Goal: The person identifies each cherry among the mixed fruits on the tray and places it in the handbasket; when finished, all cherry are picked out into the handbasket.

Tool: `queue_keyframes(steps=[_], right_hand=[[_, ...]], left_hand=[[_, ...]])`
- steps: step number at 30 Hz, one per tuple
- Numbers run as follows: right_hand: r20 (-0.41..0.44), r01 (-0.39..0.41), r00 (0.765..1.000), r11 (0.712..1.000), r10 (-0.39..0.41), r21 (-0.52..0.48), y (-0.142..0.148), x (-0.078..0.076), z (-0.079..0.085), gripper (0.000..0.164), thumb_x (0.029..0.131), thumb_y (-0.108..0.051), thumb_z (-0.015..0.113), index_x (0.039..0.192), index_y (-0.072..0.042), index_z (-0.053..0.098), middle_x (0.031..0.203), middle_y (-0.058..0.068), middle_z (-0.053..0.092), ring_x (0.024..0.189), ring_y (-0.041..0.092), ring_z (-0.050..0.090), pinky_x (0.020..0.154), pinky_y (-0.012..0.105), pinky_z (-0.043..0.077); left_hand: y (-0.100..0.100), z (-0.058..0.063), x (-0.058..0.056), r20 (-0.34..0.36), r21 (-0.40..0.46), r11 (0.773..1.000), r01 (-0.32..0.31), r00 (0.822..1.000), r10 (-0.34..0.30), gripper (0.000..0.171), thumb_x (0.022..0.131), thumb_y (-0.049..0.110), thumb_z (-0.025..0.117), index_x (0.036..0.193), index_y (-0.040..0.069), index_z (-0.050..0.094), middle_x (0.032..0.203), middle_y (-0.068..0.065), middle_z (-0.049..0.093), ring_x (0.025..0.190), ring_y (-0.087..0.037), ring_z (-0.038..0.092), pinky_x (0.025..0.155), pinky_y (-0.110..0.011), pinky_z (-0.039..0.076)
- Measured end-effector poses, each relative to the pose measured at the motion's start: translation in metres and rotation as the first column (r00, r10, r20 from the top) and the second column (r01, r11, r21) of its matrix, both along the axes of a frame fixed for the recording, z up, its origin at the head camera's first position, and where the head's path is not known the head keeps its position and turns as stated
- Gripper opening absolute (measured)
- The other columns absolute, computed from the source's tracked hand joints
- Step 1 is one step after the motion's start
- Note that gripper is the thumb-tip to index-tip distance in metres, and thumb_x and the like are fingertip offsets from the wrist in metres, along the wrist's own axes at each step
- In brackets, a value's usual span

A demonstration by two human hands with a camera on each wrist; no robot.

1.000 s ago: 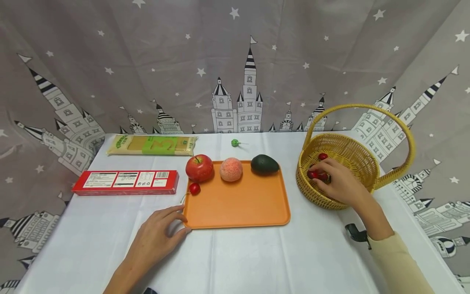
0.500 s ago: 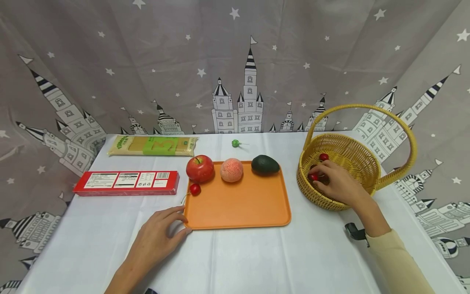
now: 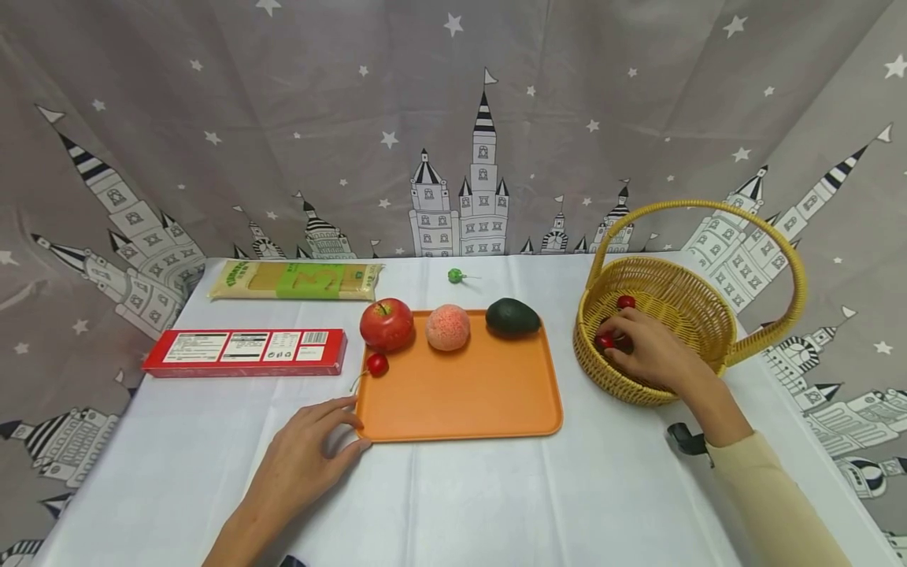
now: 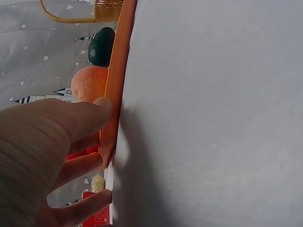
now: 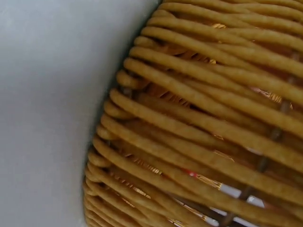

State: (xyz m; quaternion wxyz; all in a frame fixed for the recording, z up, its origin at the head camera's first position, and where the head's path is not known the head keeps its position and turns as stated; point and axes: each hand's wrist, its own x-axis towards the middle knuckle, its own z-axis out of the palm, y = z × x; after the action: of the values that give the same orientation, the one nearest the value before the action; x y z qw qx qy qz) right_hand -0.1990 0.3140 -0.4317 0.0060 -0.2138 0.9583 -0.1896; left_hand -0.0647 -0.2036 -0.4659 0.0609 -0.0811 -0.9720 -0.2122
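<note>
My right hand [image 3: 655, 354] reaches down inside the yellow wicker basket [image 3: 595, 366]. Its thumb and fingertips pinch a small red cherry [image 3: 605, 341], partly hidden by the fingers. Another cherry [image 3: 626, 302] lies behind that hand on the basket floor. Only woven basket wall fills the right wrist view. At the near left corner of the orange tray [image 3: 460, 402], my left hand [image 3: 305, 453] rests with relaxed, spread fingers. Its thumb touches the tray rim in the left wrist view. A red apple [image 3: 386, 324], peach [image 3: 448, 327], avocado [image 3: 512, 316] and stemmed cherry [image 3: 378, 365] are on the tray.
A red box [image 3: 244, 353] lies left of the tray, with a noodle packet [image 3: 298, 281] behind it. Beyond the tray is a small green round thing [image 3: 456, 276] with a thin stem. The basket's tall handle [image 3: 772, 228] arches over its right side. A grey curtain [image 3: 319, 118] stands behind the table.
Inside the basket, the right hand's fingers have shifted slightly around the cherry, and a smaller, brighter red part of it shows. The left hand stays at the tray corner.
</note>
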Motion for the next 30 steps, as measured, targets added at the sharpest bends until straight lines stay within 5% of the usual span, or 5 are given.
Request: queue_keyframes(steps=[17, 30], right_hand=[[0.006, -0.005, 1.0, 1.0, 0.005, 0.015, -0.001, -0.001, 0.002, 0.03, 0.095, -0.008, 0.08, 0.124, -0.008, 0.074, 0.121, 0.013, 0.067, 0.102, 0.03, 0.072, 0.088, 0.051, 0.064], [-0.149, 0.054, 0.987, 0.998, -0.058, -0.031, -0.008, 0.013, 0.028, 0.034, 0.095, -0.014, 0.083, 0.127, -0.008, 0.072, 0.115, 0.012, 0.072, 0.1, 0.033, 0.071, 0.087, 0.054, 0.063]], left_hand=[[0.001, 0.002, 0.0, 0.022, 0.004, 1.0, -0.009, 1.0, 0.009, 0.027, 0.08, 0.027, 0.097, 0.1, 0.019, 0.08, 0.137, -0.011, 0.073, 0.126, -0.036, 0.066, 0.107, -0.063, 0.054], [0.002, 0.003, 0.001, 0.037, -0.009, 1.0, -0.016, 0.999, 0.017, 0.026, 0.081, 0.027, 0.097, 0.1, 0.02, 0.08, 0.138, -0.011, 0.072, 0.126, -0.037, 0.065, 0.107, -0.064, 0.054]])
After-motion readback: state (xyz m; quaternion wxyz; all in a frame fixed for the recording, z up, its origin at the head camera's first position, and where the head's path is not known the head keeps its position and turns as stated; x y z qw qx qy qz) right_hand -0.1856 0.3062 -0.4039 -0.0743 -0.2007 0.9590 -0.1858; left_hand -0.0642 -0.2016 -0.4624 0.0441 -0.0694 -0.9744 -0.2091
